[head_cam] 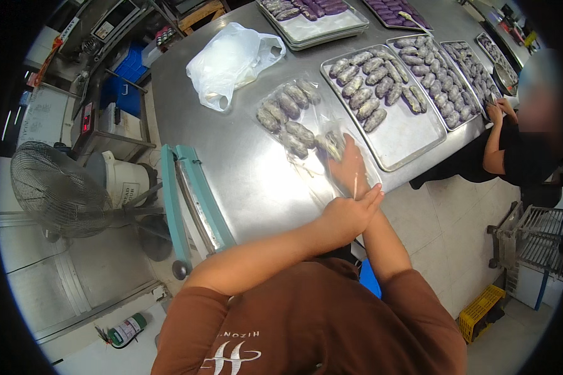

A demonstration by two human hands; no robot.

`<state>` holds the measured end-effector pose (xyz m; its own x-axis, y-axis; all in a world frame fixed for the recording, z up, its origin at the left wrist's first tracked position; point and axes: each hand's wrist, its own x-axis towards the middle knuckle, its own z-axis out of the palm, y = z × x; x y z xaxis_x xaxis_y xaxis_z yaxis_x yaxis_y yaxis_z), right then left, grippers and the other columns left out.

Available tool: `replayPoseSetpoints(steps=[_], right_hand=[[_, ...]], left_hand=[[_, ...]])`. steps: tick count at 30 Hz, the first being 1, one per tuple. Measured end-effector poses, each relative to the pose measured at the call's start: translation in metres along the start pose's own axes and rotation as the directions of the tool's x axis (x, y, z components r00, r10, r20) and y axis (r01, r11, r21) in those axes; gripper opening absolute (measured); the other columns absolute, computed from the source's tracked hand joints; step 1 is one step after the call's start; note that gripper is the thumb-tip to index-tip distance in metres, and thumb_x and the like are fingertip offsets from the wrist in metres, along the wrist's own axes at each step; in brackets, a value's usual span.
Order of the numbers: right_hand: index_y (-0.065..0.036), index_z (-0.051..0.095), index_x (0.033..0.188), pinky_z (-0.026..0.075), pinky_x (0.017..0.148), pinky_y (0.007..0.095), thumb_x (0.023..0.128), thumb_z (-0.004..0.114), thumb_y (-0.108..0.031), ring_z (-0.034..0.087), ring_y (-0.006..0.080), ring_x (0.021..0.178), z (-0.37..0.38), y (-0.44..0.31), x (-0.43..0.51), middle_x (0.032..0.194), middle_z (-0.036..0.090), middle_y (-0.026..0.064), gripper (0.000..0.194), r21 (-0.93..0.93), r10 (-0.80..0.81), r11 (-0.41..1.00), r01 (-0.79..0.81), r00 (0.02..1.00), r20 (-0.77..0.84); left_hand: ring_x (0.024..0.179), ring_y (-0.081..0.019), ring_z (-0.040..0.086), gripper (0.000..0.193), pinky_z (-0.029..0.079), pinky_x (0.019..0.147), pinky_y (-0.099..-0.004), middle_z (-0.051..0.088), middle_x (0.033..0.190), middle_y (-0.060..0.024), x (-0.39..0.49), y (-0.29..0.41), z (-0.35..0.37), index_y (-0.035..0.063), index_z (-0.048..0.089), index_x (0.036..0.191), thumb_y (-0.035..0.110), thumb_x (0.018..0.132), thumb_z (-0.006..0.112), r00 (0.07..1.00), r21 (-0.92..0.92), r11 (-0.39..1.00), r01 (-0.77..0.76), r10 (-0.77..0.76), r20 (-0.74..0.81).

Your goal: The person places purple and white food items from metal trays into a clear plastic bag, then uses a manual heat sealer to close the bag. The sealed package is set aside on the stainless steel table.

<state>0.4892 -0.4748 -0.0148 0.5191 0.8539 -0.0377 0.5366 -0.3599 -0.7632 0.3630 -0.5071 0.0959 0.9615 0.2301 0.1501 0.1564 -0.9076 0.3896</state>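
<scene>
My right hand [351, 166] reaches inside a clear plastic bag [300, 166], its fingers around purple rolls [330, 144] dusted with pale crumbs. Further inside that bag, or another one overlapping it, several more crumb-coated rolls [288, 105] lie in rows. My left hand [352, 213] crosses over my right wrist and holds the bag's mouth there; part of its grip is hidden. Just beyond the bag, a metal tray [403, 145] carries more of these rolls on its far part, with bare metal at the near end.
A teal impulse sealer [206, 201] lies at the table's left edge. A white plastic bag [234, 61] sits behind the rolls. Stacked trays [323, 35] and another roll tray [462, 122] stand beyond. A co-worker's hands [497, 110] work at the right. A fan [61, 187] stands left.
</scene>
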Motion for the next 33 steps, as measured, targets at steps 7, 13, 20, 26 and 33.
replayPoseSetpoints(steps=[7,13,20,26,33], right_hand=[[0.001,0.033,0.154,0.05,0.097,0.0507,0.075,0.075,-0.012,0.061,0.0484,0.109,-0.038,0.013,-0.054,0.118,0.062,0.0314,0.091,-0.016,-0.115,0.993,0.114,0.988,-0.1],[0.0,0.032,0.156,0.049,0.099,0.0477,0.076,0.077,-0.014,0.061,0.0444,0.114,-0.061,0.013,-0.068,0.123,0.061,0.0287,0.093,-0.011,-0.024,1.0,0.023,0.994,-0.107],[-0.003,0.028,0.158,0.046,0.105,0.0494,0.083,0.073,-0.016,0.055,0.0446,0.123,-0.022,-0.008,-0.015,0.131,0.055,0.0272,0.088,-0.126,0.056,0.991,-0.044,0.993,0.1],[-0.004,0.029,0.158,0.049,0.1,0.0523,0.083,0.071,-0.017,0.055,0.0459,0.119,0.017,-0.002,0.07,0.128,0.055,0.0271,0.086,-0.171,-0.024,0.985,0.024,1.0,-0.002],[-0.002,0.032,0.157,0.046,0.105,0.0512,0.079,0.071,-0.004,0.053,0.0463,0.125,0.039,0.021,0.092,0.136,0.054,0.0299,0.087,-0.078,-0.168,0.983,0.168,0.986,0.009]], left_hand=[[0.06,-0.0242,0.069,0.033,0.057,0.055,-0.0355,0.055,0.148,-0.02,0.004,0.0,-0.013,0.0037,0.069,0.113,0.015,0.082,0.064,0.994,0.054,0.992,-0.113,0.113,0.006],[0.065,-0.0192,0.069,0.042,0.054,0.054,-0.0323,0.058,0.145,-0.0166,0.008,0.015,-0.004,-0.0008,0.069,0.12,0.021,0.085,0.062,0.994,0.31,0.95,-0.043,0.009,0.112],[0.063,-0.0161,0.068,0.051,0.054,0.054,-0.0295,0.056,0.148,-0.0126,0.027,0.022,0.016,-0.0002,0.063,0.134,0.019,0.088,0.059,0.995,0.177,0.984,-0.037,0.053,-0.089],[0.067,-0.0158,0.069,0.05,0.054,0.057,-0.0266,0.052,0.152,-0.011,0.035,0.03,0.003,0.001,0.062,0.136,0.017,0.088,0.058,1.0,0.276,0.961,-0.007,0.0,0.023],[0.06,-0.0147,0.066,0.048,0.05,0.051,-0.0276,0.053,0.15,-0.0094,0.036,0.019,0.007,0.0009,0.061,0.135,0.015,0.089,0.056,0.993,0.221,0.975,-0.02,0.046,-0.112]])
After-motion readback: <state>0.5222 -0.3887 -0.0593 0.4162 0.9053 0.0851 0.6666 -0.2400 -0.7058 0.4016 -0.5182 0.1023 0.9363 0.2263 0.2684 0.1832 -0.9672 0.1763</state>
